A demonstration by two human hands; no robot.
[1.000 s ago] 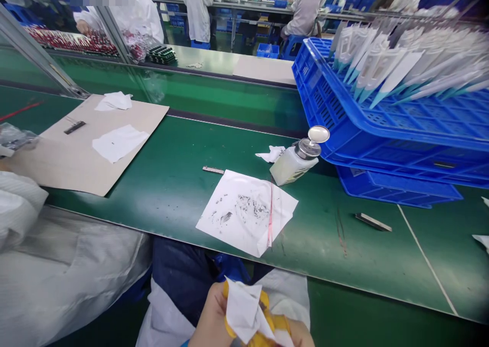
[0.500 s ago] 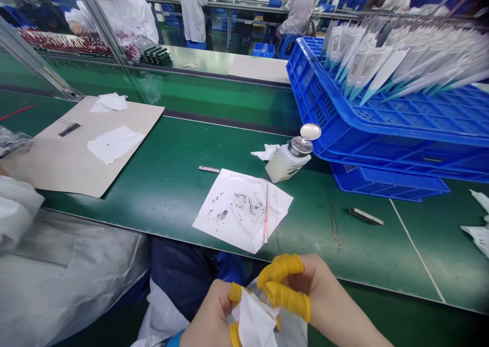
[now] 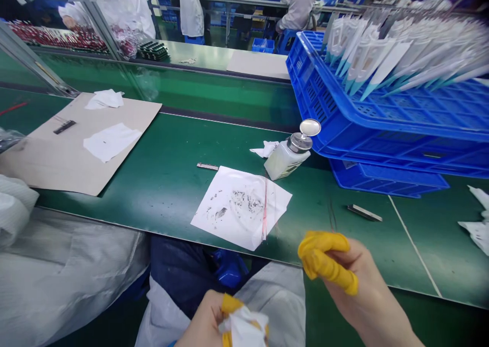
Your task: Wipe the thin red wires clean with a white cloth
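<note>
My left hand (image 3: 208, 319), with yellow finger cots, is closed around a crumpled white wipe (image 3: 249, 329) low in the head view, over my lap. To its right my right hand (image 3: 340, 265), also in yellow finger cots, is raised at the table's front edge. Its fingertips are pressed together; whatever may be between them is hidden. Just beyond those fingers lie thin wires (image 3: 331, 215) and a small dark bar-shaped part (image 3: 364, 213). Left of that hand, a smudged white sheet (image 3: 217, 219) lies flat with thin red wires (image 3: 264, 209) across it.
A pump-top bottle (image 3: 286, 158) stands behind the sheet, beside a crumpled wipe (image 3: 266, 149). Another small bar (image 3: 207, 166) lies near. Blue crates (image 3: 344, 117) rise at right with white-and-teal pieces (image 3: 382, 56). Cardboard (image 3: 69, 168) lies left, near another person's sleeve (image 3: 15, 209).
My right hand has moved away from the wipe, up and to the right toward the table. My left hand keeps the wipe and has dropped slightly.
</note>
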